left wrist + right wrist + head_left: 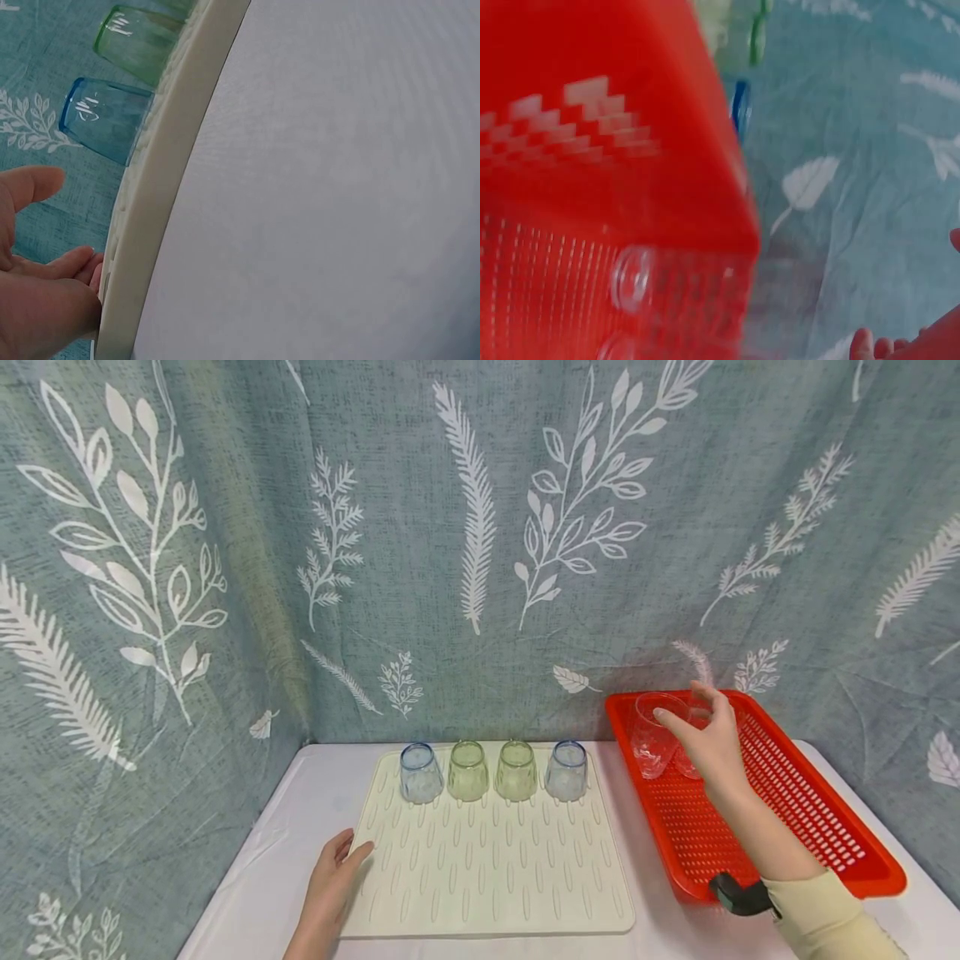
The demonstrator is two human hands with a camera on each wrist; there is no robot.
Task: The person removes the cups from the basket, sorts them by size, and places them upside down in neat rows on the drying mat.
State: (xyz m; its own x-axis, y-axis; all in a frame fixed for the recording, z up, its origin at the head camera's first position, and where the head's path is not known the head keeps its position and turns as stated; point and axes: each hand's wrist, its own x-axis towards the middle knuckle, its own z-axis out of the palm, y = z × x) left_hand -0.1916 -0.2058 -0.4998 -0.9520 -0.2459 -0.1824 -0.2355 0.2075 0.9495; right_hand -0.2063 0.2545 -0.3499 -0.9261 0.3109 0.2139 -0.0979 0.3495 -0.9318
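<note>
Two tall clear glasses [651,739] stand at the far left of a red basket [855,860]; in the right wrist view, one clear glass [697,292] shows inside the basket wall, blurred. Above them is my right hand [712,739], thumb and fingers spread apart; no glass is visibly gripped. On the cream mat [487,877], a row along the back edge holds two blue tumblers [421,774] on the outside and two green tumblers [468,772] between them. My left hand [333,868] is at the mat's left edge, fingers loosely bent and holding nothing.
A white-covered table [262,852] carries the mat and basket. Behind and at both sides hangs a grey-green curtain [420,568] with white leaf prints. The basket's raised rim [641,793] stands between the mat and the tall glasses.
</note>
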